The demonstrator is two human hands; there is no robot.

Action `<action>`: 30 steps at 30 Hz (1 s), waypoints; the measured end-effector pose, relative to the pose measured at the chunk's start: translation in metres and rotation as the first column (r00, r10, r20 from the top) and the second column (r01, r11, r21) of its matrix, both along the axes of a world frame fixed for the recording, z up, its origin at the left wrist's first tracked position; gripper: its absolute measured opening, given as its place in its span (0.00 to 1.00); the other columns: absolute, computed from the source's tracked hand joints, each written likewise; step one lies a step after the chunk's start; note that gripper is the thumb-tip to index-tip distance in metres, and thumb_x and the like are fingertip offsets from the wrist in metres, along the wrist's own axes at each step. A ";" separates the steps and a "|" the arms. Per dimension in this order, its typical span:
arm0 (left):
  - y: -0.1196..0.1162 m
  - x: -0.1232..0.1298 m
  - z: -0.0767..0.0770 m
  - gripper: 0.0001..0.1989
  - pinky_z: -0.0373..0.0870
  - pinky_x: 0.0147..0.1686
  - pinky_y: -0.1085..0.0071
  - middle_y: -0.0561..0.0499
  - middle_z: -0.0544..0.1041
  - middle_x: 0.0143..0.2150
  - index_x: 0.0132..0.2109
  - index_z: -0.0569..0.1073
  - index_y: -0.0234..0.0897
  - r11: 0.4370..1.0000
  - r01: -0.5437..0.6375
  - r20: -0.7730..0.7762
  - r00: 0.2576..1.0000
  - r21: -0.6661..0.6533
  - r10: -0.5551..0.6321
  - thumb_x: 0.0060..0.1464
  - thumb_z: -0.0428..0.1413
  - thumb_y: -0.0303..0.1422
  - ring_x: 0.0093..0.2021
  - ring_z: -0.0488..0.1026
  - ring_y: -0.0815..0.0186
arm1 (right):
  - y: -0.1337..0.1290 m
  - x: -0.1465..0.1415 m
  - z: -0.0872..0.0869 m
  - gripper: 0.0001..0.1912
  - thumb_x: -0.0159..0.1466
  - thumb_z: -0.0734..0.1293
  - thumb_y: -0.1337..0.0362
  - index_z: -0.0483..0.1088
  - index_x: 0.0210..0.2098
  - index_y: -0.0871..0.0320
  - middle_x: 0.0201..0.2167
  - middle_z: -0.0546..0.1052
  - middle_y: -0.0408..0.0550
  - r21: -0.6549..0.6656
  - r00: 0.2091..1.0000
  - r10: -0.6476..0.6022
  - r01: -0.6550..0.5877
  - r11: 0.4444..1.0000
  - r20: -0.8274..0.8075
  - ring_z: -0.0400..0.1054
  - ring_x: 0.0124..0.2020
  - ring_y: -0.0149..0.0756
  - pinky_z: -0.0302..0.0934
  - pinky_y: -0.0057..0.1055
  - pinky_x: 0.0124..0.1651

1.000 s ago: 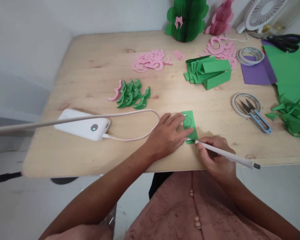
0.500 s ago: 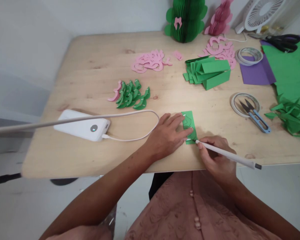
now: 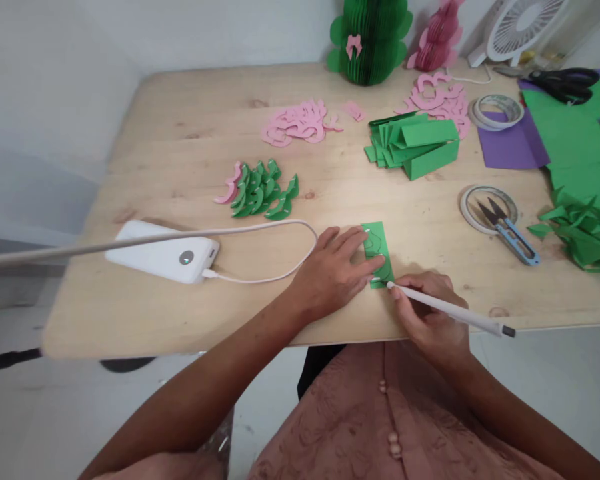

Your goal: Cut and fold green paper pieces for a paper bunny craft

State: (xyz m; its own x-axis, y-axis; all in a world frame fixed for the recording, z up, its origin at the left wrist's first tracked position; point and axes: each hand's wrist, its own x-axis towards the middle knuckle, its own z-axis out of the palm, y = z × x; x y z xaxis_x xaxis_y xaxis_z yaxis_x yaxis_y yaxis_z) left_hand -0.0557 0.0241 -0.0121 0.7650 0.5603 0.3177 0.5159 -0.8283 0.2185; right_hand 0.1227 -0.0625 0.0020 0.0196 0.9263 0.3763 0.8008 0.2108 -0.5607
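Observation:
A small green paper piece [image 3: 375, 237] with dark curved lines drawn on it lies near the table's front edge. My left hand [image 3: 333, 270] rests flat on its left side, fingers spread, pressing it to the wood. Between the fingers of my right hand [image 3: 433, 317] is a white pen [image 3: 453, 308], its tip at the paper's lower right corner and its dark end pointing right. Left of the paper, curled green cut pieces [image 3: 257, 190] with staples lie beside a pink cut piece [image 3: 233, 187].
A white power bank [image 3: 163, 257] with a cable sits at left. To the right are blue thread snips [image 3: 513, 233] on a tape roll [image 3: 465, 210], and green scraps [image 3: 585, 233]. Folded green strips [image 3: 413, 143], pink cutouts [image 3: 297, 123] and a fan [image 3: 523, 27] are farther back.
The pen and my right hand have shifted slightly left along the paper's lower edge. My left hand stays in place on the paper.

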 end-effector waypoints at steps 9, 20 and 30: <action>0.000 0.000 0.000 0.13 0.60 0.56 0.54 0.40 0.68 0.55 0.51 0.73 0.44 1.000 -0.002 0.004 1.000 -0.004 0.002 0.59 0.52 0.33 0.59 0.64 0.54 | -0.001 0.001 -0.001 0.01 0.61 0.65 0.66 0.68 0.32 0.54 0.26 0.75 0.43 0.006 0.999 -0.033 0.033 0.999 0.012 0.68 0.29 0.35 0.60 0.37 0.39; 0.000 0.000 0.000 0.13 0.60 0.56 0.54 0.39 0.68 0.55 0.51 0.72 0.43 1.000 -0.002 0.011 1.000 0.002 0.002 0.59 0.52 0.33 0.59 0.64 0.55 | 0.000 0.001 0.000 0.01 0.61 0.65 0.66 0.68 0.32 0.54 0.26 0.75 0.43 0.022 0.998 -0.066 0.066 0.998 0.004 0.69 0.30 0.36 0.61 0.36 0.37; 0.000 0.000 0.000 0.13 0.60 0.56 0.55 0.39 0.68 0.56 0.50 0.73 0.43 1.000 -0.008 0.012 1.000 0.016 0.008 0.59 0.52 0.33 0.59 0.65 0.55 | -0.002 0.001 -0.001 0.02 0.61 0.65 0.66 0.68 0.32 0.55 0.26 0.75 0.43 0.013 0.995 -0.100 0.100 0.995 0.019 0.68 0.31 0.36 0.60 0.36 0.38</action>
